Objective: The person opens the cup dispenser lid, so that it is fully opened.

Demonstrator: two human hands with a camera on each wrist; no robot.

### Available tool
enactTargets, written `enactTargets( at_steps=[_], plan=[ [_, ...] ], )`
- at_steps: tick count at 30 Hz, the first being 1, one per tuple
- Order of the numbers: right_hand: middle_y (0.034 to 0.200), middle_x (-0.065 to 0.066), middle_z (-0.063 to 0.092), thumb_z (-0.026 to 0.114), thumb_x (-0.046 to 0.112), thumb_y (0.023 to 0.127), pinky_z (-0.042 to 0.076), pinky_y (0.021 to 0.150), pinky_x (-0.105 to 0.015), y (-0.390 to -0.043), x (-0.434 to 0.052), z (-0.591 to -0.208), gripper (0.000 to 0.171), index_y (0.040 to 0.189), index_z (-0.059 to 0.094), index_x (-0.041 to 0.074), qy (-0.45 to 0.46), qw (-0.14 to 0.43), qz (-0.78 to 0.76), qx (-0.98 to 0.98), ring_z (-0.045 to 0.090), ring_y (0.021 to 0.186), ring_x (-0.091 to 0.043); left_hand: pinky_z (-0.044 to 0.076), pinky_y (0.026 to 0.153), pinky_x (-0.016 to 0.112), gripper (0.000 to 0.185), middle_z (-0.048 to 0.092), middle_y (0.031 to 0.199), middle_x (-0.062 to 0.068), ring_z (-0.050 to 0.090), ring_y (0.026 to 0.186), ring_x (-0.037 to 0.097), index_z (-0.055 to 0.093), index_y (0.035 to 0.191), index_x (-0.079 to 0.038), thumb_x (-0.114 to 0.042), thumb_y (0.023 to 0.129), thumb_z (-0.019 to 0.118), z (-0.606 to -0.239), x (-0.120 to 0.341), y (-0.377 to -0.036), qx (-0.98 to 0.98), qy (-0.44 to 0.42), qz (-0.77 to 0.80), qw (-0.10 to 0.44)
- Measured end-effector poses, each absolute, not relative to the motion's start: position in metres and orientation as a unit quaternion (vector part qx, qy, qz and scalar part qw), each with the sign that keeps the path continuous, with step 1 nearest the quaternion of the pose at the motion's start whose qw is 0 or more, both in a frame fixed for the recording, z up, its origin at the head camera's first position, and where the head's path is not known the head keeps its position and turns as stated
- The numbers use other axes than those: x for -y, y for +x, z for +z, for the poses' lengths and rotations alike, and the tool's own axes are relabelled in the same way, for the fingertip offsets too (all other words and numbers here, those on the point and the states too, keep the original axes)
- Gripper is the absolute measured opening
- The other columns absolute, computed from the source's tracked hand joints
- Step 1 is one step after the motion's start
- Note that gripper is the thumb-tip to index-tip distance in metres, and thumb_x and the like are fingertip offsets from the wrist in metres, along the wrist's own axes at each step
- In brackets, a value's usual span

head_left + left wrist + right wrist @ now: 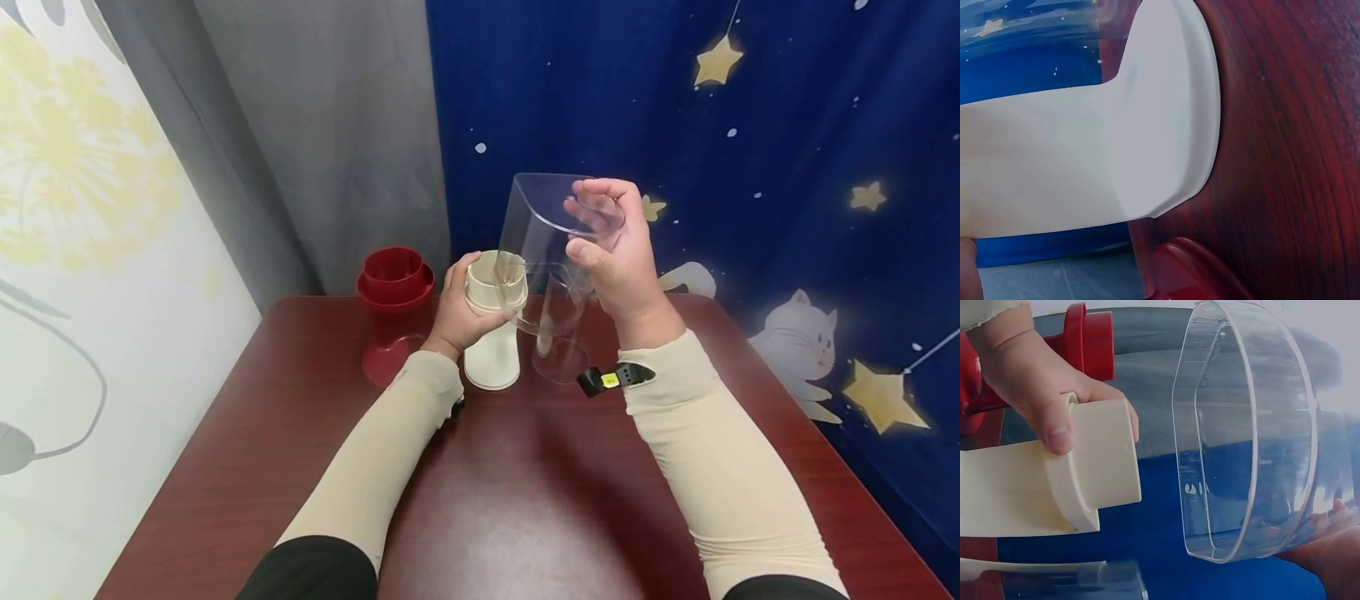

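Observation:
My left hand [467, 292] grips the upper collar of a cream plastic piece [492, 333] that stands on the dark red table [525, 483]. Its wide cream foot [1166, 106] rests flat on the wood. My right hand [603, 233] holds a clear plastic container [551, 229] tilted in the air just right of the cream piece. In the right wrist view, the clear container [1247, 437] turns its open mouth toward the cream piece [1085, 469], still apart from it. There the left hand [1035, 381] wraps the collar and my right fingers [1329, 550] hold the clear base.
A red plastic piece [395, 304] of similar shape stands left of the cream one. A second clear piece [558, 354] stands on the table under the held container. Curtains hang close behind the table's back edge.

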State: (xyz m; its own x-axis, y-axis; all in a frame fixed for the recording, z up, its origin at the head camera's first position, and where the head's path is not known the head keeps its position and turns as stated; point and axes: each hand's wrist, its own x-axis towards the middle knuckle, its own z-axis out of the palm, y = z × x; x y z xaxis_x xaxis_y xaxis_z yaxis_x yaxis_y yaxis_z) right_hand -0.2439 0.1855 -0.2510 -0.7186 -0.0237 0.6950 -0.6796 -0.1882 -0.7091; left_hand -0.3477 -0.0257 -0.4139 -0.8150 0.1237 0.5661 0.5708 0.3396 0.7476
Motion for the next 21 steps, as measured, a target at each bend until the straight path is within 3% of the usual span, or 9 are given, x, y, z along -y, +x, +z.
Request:
enactTargets(
  at_steps=[4,11,21],
  plan=[
    [0.140,-0.017,0.058,0.100,0.062,0.058,0.052,0.100,-0.040,-0.241,-0.190,-0.257,0.092,0.127,0.055,0.019,0.292,0.228,0.712,0.596,0.056,0.135,-0.037,0.055,0.106,0.045,0.105,0.042,0.158,0.010,0.053,0.133,0.029,0.038,0.156,-0.027,-0.033,0.068,0.095,-0.414,0.026,-0.347,0.789,-0.221,-0.533,0.209],
    [0.144,-0.020,0.055,0.099,0.060,0.061,0.048,0.109,-0.052,-0.236,-0.196,-0.266,0.092,0.129,0.054,0.017,0.293,0.215,0.714,0.598,0.054,0.137,-0.037,0.055,0.107,0.044,0.105,0.043,0.157,0.011,0.052,0.134,0.029,0.039,0.156,-0.025,-0.031,0.068,0.096,-0.415,0.026,-0.349,0.790,-0.220,-0.529,0.219],
    [0.146,-0.017,0.057,0.101,0.049,0.065,0.046,0.109,-0.047,-0.226,-0.203,-0.279,0.088,0.131,0.053,0.015,0.311,0.199,0.732,0.573,0.053,0.138,-0.037,0.051,0.109,0.046,0.105,0.044,0.155,0.012,0.052,0.133,0.030,0.040,0.156,-0.019,-0.030,0.067,0.094,-0.415,0.025,-0.351,0.783,-0.229,-0.535,0.221]
  ],
)
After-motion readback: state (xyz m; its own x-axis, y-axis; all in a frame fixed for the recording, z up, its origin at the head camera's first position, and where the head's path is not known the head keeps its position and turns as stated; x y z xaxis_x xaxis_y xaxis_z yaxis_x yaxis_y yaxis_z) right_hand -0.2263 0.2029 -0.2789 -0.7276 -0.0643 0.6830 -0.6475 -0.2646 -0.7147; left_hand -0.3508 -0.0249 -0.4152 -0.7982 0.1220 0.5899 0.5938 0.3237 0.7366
